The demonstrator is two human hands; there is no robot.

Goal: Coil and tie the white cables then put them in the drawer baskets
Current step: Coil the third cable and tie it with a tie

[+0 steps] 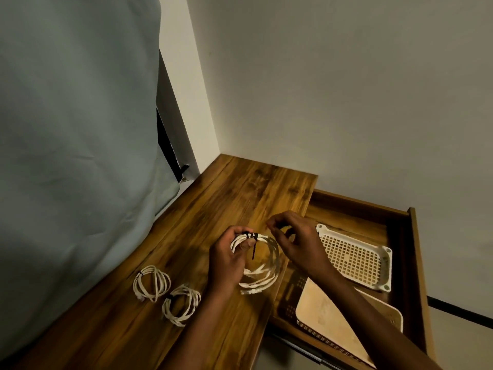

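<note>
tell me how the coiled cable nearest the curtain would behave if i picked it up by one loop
The coiled cable would probably lift as one bundle, since a dark tie binds its loops. It looks thin and light, so it should hang limp and sag into an oval instead of keeping its ring shape. Its free plug end may dangle. Lying flat on the wooden top, it is unlikely to roll.

The three coiled cables point(257, 263) point(152, 285) point(181, 304) are white, each bound with a black tie point(251, 235). The counter point(221, 198) is brown streaked woodgrain. One drawer basket point(354, 259) is cream with a perforated grid; the curtain point(74, 129) is pale grey-green.
</note>
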